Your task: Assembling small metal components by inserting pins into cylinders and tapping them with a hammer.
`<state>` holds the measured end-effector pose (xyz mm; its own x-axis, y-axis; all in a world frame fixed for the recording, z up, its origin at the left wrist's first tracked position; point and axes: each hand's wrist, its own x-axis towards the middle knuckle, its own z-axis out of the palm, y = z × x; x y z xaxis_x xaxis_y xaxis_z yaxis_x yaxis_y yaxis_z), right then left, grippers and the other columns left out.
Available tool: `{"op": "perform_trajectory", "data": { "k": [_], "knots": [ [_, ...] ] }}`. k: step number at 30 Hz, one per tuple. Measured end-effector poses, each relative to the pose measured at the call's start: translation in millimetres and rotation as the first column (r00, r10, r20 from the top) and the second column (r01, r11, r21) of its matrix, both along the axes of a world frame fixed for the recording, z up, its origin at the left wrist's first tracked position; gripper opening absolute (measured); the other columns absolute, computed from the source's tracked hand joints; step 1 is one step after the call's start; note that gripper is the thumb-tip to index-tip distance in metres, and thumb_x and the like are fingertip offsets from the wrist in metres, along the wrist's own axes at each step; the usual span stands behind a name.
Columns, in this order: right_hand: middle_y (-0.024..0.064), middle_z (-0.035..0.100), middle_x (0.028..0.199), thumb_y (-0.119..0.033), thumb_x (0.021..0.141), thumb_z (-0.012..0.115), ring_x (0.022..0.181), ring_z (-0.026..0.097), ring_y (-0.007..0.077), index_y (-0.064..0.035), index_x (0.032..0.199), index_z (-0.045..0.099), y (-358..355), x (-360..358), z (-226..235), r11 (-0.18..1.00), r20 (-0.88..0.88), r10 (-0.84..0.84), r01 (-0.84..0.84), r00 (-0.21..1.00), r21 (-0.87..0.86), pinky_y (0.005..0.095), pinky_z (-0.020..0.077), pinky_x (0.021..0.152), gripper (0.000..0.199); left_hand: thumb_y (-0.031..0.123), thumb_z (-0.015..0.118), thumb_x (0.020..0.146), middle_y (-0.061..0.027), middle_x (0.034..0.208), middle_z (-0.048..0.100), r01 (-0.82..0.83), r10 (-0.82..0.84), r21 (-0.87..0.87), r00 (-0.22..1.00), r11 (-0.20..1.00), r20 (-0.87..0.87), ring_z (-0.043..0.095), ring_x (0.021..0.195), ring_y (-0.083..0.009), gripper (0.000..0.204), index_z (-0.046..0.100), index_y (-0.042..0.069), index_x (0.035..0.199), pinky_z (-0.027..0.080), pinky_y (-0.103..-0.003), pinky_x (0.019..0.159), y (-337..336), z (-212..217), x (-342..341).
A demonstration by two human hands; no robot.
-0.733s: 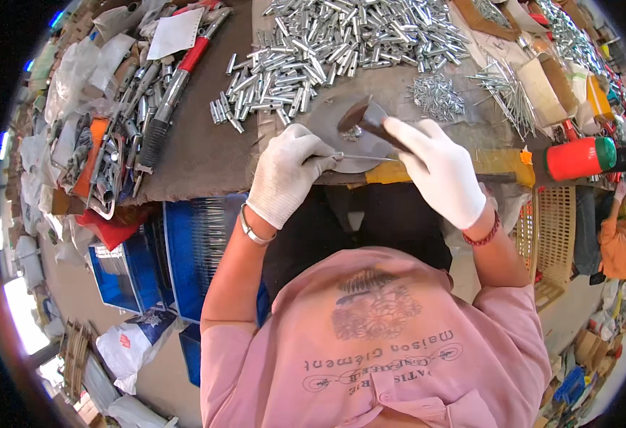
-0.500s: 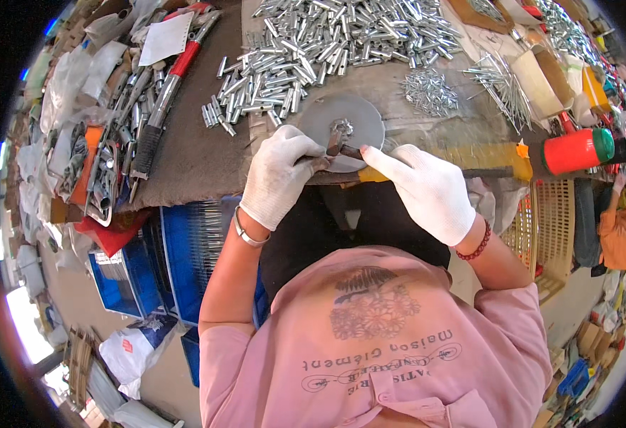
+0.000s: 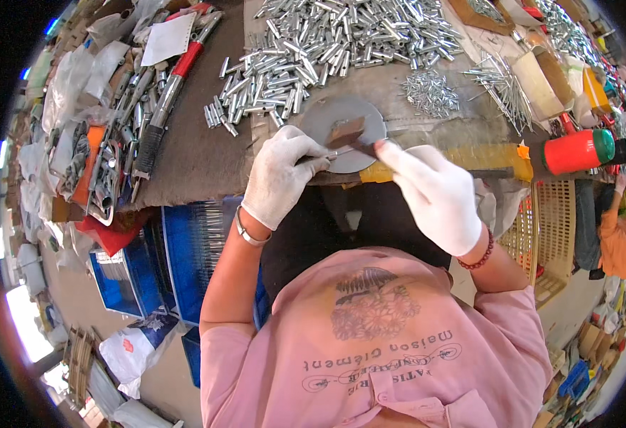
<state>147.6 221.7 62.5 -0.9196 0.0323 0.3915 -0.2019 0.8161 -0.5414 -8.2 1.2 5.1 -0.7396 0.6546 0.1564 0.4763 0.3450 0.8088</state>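
Observation:
Both my hands wear white gloves. My left hand [image 3: 282,175] pinches a small thin metal pin [image 3: 335,155] over the near edge of a round grey metal disc [image 3: 314,118]. In my right hand [image 3: 438,196], slightly blurred, is the dark handle of a small hammer. The rust-brown hammer head [image 3: 346,133] hangs tilted over the middle of the disc, just beyond my left fingertips, and covers what lies there. A large pile of short silvery metal tubes [image 3: 334,39] spreads beyond the disc. To its right lies a heap of small metal pins [image 3: 430,93].
Long thin rods [image 3: 505,89] lie farther right, near a red and green cylinder [image 3: 577,151] at the bench edge. Tools and a red-sleeved bar [image 3: 185,60] crowd the left. Blue crates [image 3: 177,264] stand below. A person in orange [image 3: 624,239] is at far right.
The hammer head has tilted up off the middle of the disc, showing its broad face. My right hand has shifted slightly right and nearer. My left hand stays almost still.

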Motion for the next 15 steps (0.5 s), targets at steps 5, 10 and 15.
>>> {"op": "perform_trajectory", "data": {
  "k": [5, 10, 15],
  "knots": [
    [0.0089, 0.068, 0.090, -0.002, 0.095, 0.067, 0.075, 0.070, 0.0279, -0.0212, 0.140, 0.072, -0.9, -0.9, -15.2, 0.999, -0.178, -0.027, 0.031, 0.984, 0.021, 0.0367, 0.0574, 0.065, 0.049, 0.004, 0.083, 0.081, -0.0131, 0.090, 0.068, 0.018, -0.018, 0.013, 1.000, 1.000, -0.018, 0.069, 0.089, -0.0335, 0.010, 0.078, 0.003, 0.090, 0.055, -0.042, 0.080, 2.8, 5.1, -1.4],
    [0.0131, 0.065, 0.098, -0.006, 0.098, 0.061, 0.085, 0.069, 0.0346, -0.0222, 0.146, 0.065, -1.9, 0.1, -22.1, 0.998, 0.245, 0.012, -0.026, 0.970, 0.056, 0.0447, 0.0586, 0.074, 0.051, 0.005, 0.084, 0.081, -0.0128, 0.090, 0.068, 0.023, -0.022, 0.012, 1.000, 1.000, -0.016, 0.069, 0.089, -0.0334, 0.011, 0.078, 0.004, 0.090, 0.055, -0.042, 0.080, -0.5, 0.6, -3.6],
    [0.0141, 0.067, 0.107, -0.005, 0.090, 0.075, 0.101, 0.069, 0.0357, -0.0097, 0.137, 0.070, 19.5, -34.8, -23.1, 0.999, 0.246, -0.017, 0.024, 0.969, -0.026, 0.0434, 0.0562, 0.089, 0.048, 0.006, 0.085, 0.080, -0.0116, 0.089, 0.068, 0.086, -0.084, 0.022, 0.994, 0.996, -0.070, 0.069, 0.087, -0.0324, 0.012, 0.080, 0.005, 0.090, 0.055, -0.042, 0.078, -2.2, 1.6, -9.2]
  ]
}}
